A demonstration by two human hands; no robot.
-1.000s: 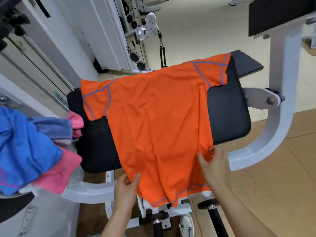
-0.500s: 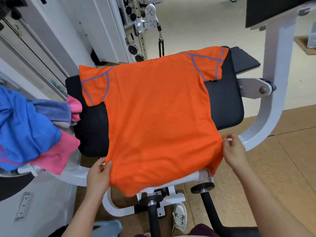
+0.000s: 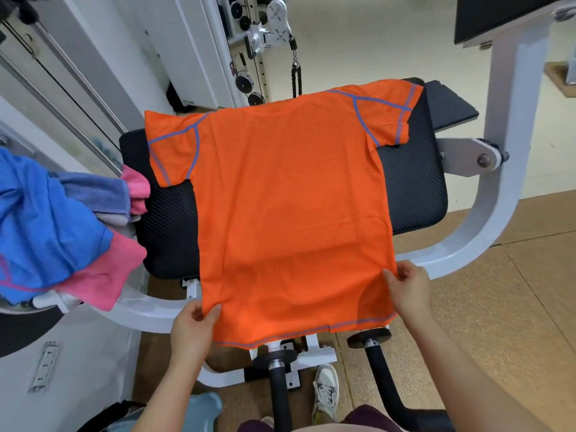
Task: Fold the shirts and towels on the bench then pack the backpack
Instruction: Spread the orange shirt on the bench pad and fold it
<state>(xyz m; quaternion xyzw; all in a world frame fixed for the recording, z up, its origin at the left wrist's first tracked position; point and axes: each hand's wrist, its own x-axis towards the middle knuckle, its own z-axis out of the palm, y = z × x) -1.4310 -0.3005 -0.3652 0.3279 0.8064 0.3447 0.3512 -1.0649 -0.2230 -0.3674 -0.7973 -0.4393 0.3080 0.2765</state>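
Pulled nearer since, the orange shirt (image 3: 290, 198) lies flat on the worktop (image 3: 411, 188); left hand (image 3: 193, 325) and right hand (image 3: 408, 288) fingers pinch its side edges. Smoothing step, I judge; next, fold 1 side inward.

Matt ribbed mesh cloth orange shirt (image 3: 286, 194); textured black vinyl bench pad (image 3: 414, 185); glossy white painted metal frame (image 3: 498, 194)

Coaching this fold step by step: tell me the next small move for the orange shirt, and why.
Probably fold one side in toward the middle. The orange shirt lies spread flat on the bench pad, sleeves out, hem hanging off the near edge; the left hand and right hand each pinch a side edge near the hem.
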